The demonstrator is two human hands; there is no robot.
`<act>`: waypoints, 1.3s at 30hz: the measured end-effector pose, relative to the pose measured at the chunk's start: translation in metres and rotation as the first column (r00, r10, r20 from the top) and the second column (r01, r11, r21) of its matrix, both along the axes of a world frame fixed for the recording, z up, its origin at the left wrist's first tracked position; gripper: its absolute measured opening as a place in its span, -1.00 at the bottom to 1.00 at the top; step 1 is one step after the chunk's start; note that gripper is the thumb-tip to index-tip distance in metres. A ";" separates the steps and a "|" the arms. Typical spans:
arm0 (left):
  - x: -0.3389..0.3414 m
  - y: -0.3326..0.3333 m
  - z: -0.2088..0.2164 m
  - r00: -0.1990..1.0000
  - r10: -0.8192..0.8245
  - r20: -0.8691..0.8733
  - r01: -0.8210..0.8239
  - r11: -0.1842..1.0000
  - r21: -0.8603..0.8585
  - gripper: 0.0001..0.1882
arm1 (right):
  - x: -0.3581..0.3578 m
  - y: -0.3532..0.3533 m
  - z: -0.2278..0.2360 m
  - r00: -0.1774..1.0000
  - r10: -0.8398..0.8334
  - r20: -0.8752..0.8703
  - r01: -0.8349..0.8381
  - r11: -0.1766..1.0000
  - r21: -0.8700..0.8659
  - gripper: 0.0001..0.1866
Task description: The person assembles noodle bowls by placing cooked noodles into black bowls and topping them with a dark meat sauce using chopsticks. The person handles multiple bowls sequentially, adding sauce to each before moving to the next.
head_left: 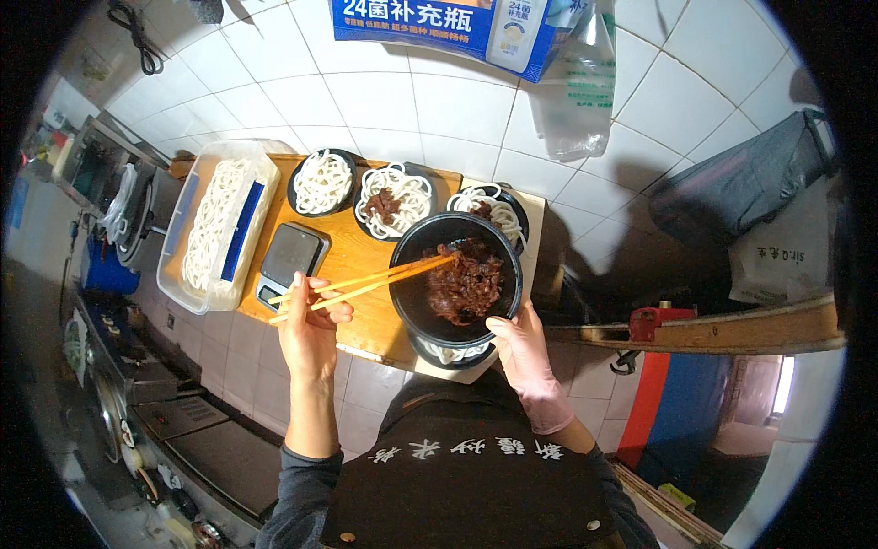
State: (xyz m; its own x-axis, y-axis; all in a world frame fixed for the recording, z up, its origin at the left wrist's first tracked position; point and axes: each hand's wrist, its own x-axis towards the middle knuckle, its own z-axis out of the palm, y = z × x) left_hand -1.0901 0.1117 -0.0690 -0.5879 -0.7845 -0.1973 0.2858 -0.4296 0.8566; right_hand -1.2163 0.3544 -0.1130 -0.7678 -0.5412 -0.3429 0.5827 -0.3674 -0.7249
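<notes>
In my left hand, which is bare, I grip a pair of long wooden chopsticks. Their tips reach into dark reddish-brown meat pieces inside a large black bowl. My right hand, in a pale pink glove, holds that bowl up by its near right rim, thumb on the edge. Thick white noodles fill a small black bowl beyond it; a second noodle bowl and a third noodle bowl carry some meat on top. Another noodle bowl is partly hidden beneath the large one.
A digital scale lies on the wooden table, left of the bowls. Further left stands a clear plastic tub of noodles. Against the tiled wall hang a blue printed carton and a plastic bag. A wooden ledge juts out at right.
</notes>
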 end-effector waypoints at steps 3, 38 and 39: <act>-0.001 -0.004 0.010 0.999 0.022 -0.041 -0.023 0.999 -0.039 -0.63 | -0.001 -0.001 0.002 1.000 -0.008 -0.017 0.007 1.000 -0.008 -0.11; -0.082 -0.094 -0.086 0.979 0.187 0.081 -0.150 0.929 -0.339 -0.62 | -0.010 0.043 -0.010 0.978 -0.206 0.010 0.206 0.974 -0.093 -0.31; -0.080 -0.097 -0.089 0.980 0.186 0.070 -0.156 0.938 -0.309 -0.62 | -0.010 0.041 -0.009 0.979 -0.204 0.009 0.204 0.975 -0.088 -0.31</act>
